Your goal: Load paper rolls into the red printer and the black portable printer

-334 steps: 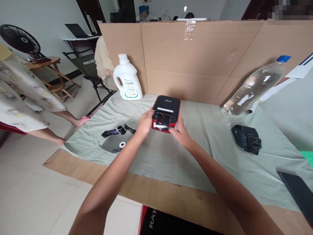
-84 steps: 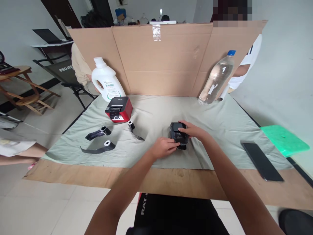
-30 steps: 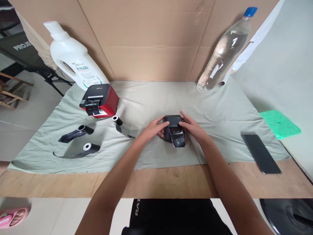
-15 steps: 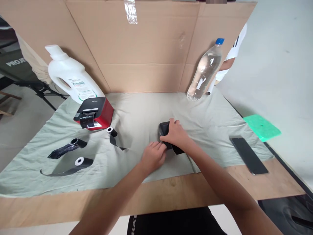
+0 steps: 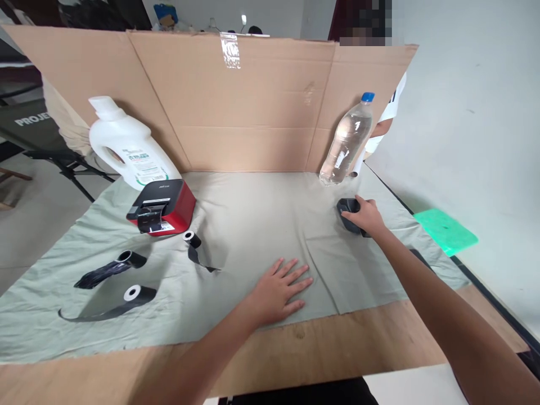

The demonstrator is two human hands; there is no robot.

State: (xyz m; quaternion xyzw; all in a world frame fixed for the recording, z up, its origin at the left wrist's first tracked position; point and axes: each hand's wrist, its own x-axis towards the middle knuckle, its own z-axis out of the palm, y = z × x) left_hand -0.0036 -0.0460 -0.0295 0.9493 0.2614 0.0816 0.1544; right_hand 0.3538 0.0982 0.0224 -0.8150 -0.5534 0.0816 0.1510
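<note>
My right hand [image 5: 366, 218] grips a small black device [image 5: 349, 216] at the right of the cloth, fingers and thumb closed round its near side. Flat on the grey-green cloth [image 5: 261, 225] near the front edge lies my left hand [image 5: 280, 291], fingers spread and holding nothing. On the left stands a red and black printer [image 5: 169, 207] with a dark strip hanging from its front. Several black rolls lie before it: one [image 5: 192, 239] beside the printer, one [image 5: 133, 259] with crumpled film, and one [image 5: 141, 294] with its strip unrolled.
A white jug [image 5: 130, 143] and a clear bottle [image 5: 348, 140] lean against the cardboard screen [image 5: 244, 101]. A green sheet [image 5: 446, 230] lies off the right edge. My right arm partly hides a phone [image 5: 421, 260]. People are partly visible behind the screen.
My right hand and the black device have moved to the right, away from my left hand. The fingers of my left hand have spread out on the cloth. The view has tilted up slightly.
</note>
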